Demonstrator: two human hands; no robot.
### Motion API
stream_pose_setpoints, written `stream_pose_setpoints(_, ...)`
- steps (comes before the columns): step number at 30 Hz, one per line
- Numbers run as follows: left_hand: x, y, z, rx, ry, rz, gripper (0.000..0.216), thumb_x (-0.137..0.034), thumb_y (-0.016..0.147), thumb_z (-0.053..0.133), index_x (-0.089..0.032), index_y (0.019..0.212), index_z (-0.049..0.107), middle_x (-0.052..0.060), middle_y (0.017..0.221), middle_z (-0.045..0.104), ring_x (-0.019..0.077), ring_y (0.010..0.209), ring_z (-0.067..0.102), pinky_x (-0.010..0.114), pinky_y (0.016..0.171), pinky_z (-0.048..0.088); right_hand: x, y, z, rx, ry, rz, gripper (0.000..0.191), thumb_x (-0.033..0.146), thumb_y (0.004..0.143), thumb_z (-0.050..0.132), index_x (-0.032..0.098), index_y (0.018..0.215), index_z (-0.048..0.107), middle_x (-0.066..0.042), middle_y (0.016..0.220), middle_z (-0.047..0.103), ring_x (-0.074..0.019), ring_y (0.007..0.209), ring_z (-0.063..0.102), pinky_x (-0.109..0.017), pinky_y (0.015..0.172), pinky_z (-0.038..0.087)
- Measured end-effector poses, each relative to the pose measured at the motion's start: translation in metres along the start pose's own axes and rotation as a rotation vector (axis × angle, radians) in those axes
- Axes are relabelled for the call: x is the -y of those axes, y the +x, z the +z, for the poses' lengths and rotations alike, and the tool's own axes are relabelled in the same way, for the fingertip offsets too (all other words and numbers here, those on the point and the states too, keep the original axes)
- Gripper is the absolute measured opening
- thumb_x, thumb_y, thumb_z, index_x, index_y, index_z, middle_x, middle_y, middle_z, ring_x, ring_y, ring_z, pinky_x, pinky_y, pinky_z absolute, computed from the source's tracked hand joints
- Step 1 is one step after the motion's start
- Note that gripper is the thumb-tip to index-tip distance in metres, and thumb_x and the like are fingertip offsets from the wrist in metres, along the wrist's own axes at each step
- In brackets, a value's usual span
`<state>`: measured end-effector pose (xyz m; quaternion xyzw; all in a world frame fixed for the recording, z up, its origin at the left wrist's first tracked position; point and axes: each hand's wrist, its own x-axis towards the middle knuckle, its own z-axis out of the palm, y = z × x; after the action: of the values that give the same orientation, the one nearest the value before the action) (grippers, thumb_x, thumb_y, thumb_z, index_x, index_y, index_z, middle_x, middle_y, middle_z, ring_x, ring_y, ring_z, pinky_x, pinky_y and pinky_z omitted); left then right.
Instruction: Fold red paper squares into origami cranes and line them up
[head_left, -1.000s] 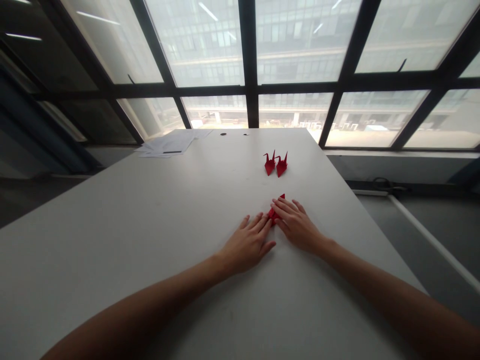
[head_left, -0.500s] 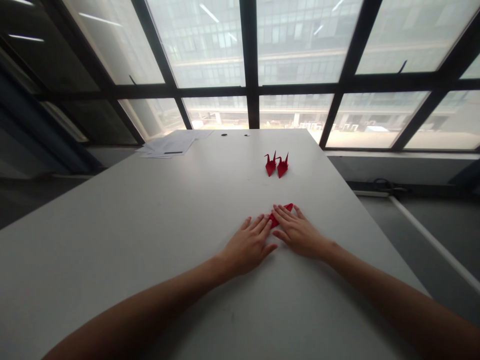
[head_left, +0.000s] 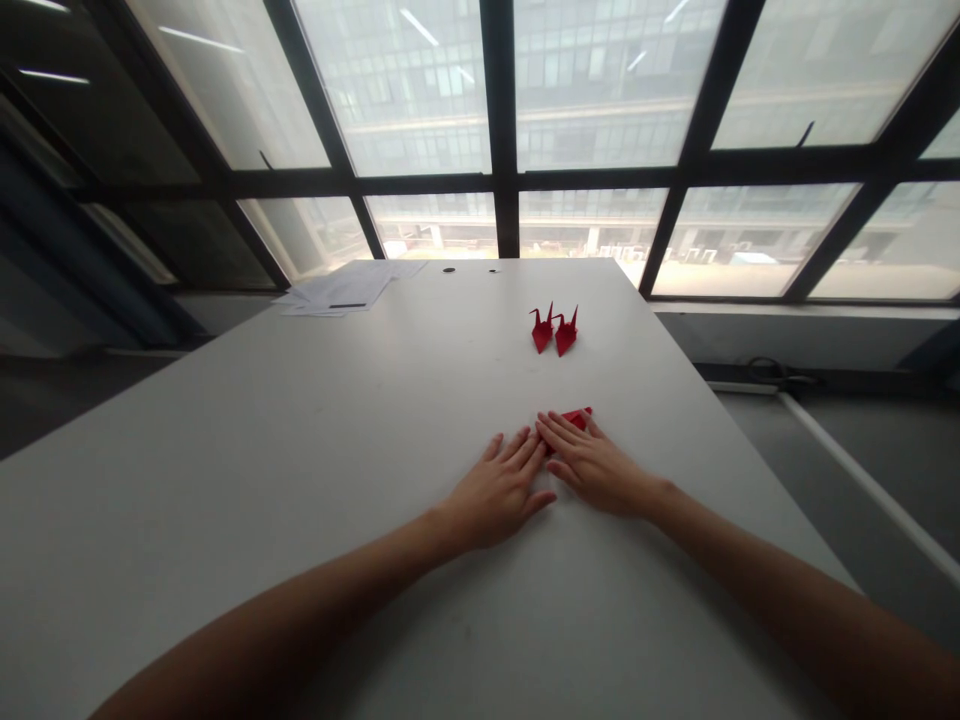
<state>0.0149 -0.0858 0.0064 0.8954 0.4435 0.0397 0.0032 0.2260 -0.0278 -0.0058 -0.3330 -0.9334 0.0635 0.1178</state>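
Observation:
A piece of folded red paper lies flat on the white table, mostly hidden under my fingers. My right hand lies flat on it with the fingers stretched out, pressing it down. My left hand rests flat beside it, fingers extended, its fingertips touching the paper's left edge. Two finished red paper cranes stand upright side by side farther back on the table, apart from both hands.
A stack of white sheets lies at the table's far left corner, and two small dark bits sit near the far edge. Large dark-framed windows stand behind the table. The table's right edge drops to the floor.
The red paper's tip, which pointed up a second ago, now lies flat to the right. My right hand slid slightly over it; the left hand barely moved.

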Motion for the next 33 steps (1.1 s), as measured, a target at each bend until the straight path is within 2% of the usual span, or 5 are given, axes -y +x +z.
stream_pose_setpoints(18,-0.009,-0.03,-0.023,0.238,0.179,-0.147,0.09,-0.071,0.093,0.029,-0.006,0.154,0.026,0.02,0.161,0.018,0.0339,0.15,0.018,0.053,0.12,0.019,-0.006,-0.009,-0.002,0.018,-0.059,0.046,0.07,0.06,0.101,0.023,0.018,0.157,0.02,-0.014,0.16,0.024,-0.0282,0.149,0.024,-0.06,0.12,0.009)
stream_pose_setpoints(24,-0.01,-0.039,-0.023,0.214,0.217,-0.233,0.077,-0.061,0.095,0.039,0.0,0.141,0.05,0.03,0.147,0.043,0.042,0.141,0.038,0.057,0.114,0.029,-0.011,-0.011,-0.001,0.007,-0.031,0.052,0.069,0.06,0.1,0.026,0.021,0.157,0.018,-0.012,0.161,0.023,-0.0291,0.149,0.023,-0.062,0.119,0.01)
stream_pose_setpoints(27,-0.004,-0.029,-0.025,0.053,0.172,-0.322,0.059,-0.042,0.101,0.033,0.001,0.136,0.052,0.031,0.137,0.054,0.0409,0.134,0.047,0.057,0.111,0.033,-0.011,-0.011,-0.001,-0.01,-0.02,0.049,0.069,0.06,0.1,0.028,0.022,0.157,0.018,-0.011,0.161,0.025,-0.0293,0.149,0.023,-0.062,0.119,0.011)
stream_pose_setpoints(30,0.002,-0.014,-0.024,-0.094,0.071,-0.173,0.051,-0.026,0.103,0.023,-0.01,0.149,0.038,0.019,0.152,0.042,0.0265,0.143,0.039,0.045,0.116,0.029,-0.01,-0.012,-0.001,-0.023,-0.019,0.045,0.07,0.061,0.099,0.029,0.023,0.157,0.017,-0.012,0.16,0.026,-0.0296,0.149,0.024,-0.061,0.119,0.01)
stream_pose_setpoints(33,0.003,-0.006,-0.017,-0.022,-0.011,0.005,0.057,-0.043,0.104,0.026,-0.016,0.154,0.027,0.014,0.159,0.031,0.022,0.149,0.027,0.042,0.119,0.023,-0.009,-0.012,0.0,-0.011,-0.019,0.046,0.07,0.061,0.1,0.028,0.021,0.157,0.017,-0.014,0.16,0.026,-0.0285,0.149,0.025,-0.06,0.119,0.009)
